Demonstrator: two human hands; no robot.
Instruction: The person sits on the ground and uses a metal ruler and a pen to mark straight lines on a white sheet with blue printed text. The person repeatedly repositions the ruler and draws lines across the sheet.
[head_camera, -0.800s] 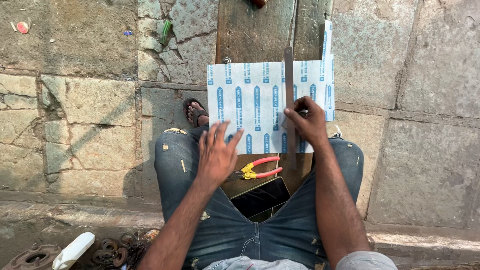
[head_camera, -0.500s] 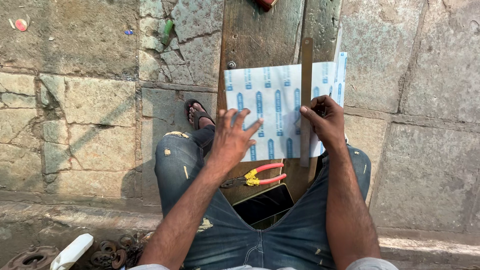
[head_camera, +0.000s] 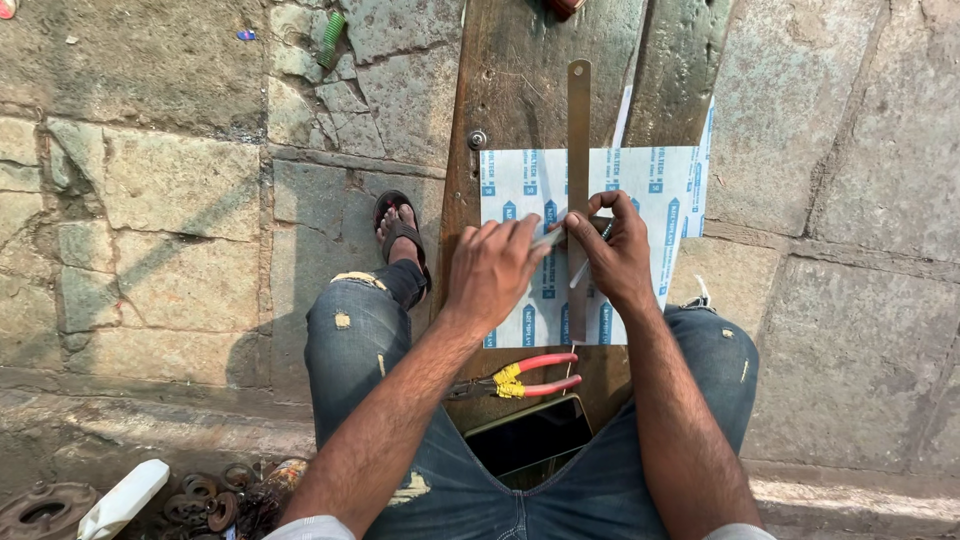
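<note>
Ruler (head_camera: 578, 150) now pinned; left hand (head_camera: 495, 272) shifted onto it.

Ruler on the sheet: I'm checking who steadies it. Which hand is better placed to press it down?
Left, probably: the left hand lies flat beside the ruler, while the right hand pinches a thin tool.

Wooden board (head_camera: 510, 80), white sheet (head_camera: 660, 200), pliers (head_camera: 530, 377), phone (head_camera: 530, 440)
</note>
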